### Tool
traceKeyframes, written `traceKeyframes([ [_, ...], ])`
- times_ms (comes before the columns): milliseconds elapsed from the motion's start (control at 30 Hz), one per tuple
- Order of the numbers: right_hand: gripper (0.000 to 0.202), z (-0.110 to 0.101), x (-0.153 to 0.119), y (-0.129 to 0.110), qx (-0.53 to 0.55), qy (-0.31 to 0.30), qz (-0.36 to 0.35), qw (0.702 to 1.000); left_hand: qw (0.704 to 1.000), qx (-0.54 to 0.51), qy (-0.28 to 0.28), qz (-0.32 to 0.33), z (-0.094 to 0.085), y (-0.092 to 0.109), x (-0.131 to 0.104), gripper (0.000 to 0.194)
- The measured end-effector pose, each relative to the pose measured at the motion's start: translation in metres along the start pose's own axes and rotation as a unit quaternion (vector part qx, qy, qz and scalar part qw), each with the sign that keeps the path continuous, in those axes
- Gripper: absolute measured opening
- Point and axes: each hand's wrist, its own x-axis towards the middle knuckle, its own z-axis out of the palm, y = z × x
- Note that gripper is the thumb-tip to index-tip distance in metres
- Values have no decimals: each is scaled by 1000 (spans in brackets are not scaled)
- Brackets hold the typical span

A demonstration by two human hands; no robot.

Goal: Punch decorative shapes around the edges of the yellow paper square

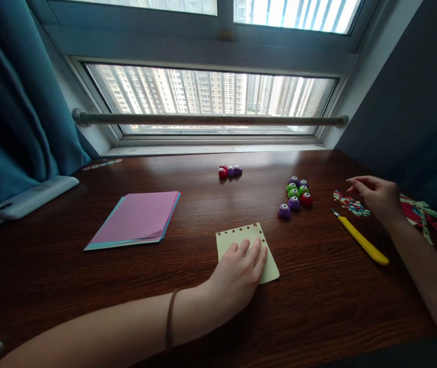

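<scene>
My left hand [240,273] lies with fingers spread over a pale yellow square of paper [270,271], pressing it to the table. Small brown star shapes run along its top edge and down the upper right side; I cannot tell whether they are holes or marks. Over at the right, my right hand [380,197] hovers by a scatter of tiny coloured pieces [352,204]. Its thumb and forefinger come together in a pinch, and anything between the tips is too small to make out. Just below lies a yellow-handled craft knife [364,240], blade pointing away.
Purple, green and red one-eyed figures [294,194] cluster right of centre, with a smaller group [230,171] farther back. Pink and blue paper sheets [136,217] are stacked at left. Coloured strips [421,212] lie beyond my right wrist. A white device [32,197] rests by the curtain.
</scene>
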Motion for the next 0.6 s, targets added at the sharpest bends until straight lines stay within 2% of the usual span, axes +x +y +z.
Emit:
traceKeyframes([
  [100,37,9,2,-46,42,-73,-56,995,1000,-12,14,-4,1,-2,0,44],
  [167,35,19,1,-79,55,-154,-108,981,999,-23,22,-14,2,-3,0,44],
  [233,38,34,-2,-106,60,-255,-170,950,999,-33,28,-24,2,-3,0,44],
  [300,49,52,-6,-123,-11,-346,-274,897,998,-38,33,-27,2,-3,-1,44],
  [367,57,68,-9,-129,-119,-360,-341,860,998,-37,36,-25,2,-3,-1,44],
  [400,59,74,-9,-130,-155,-353,-355,852,998,-37,38,-23,3,-3,-2,44],
  [533,58,81,-2,-122,-198,-320,-341,861,998,-33,44,-19,3,-3,-3,45],
  [600,44,81,4,-117,-210,-322,-336,860,998,-34,46,-19,3,-3,-3,46],
])
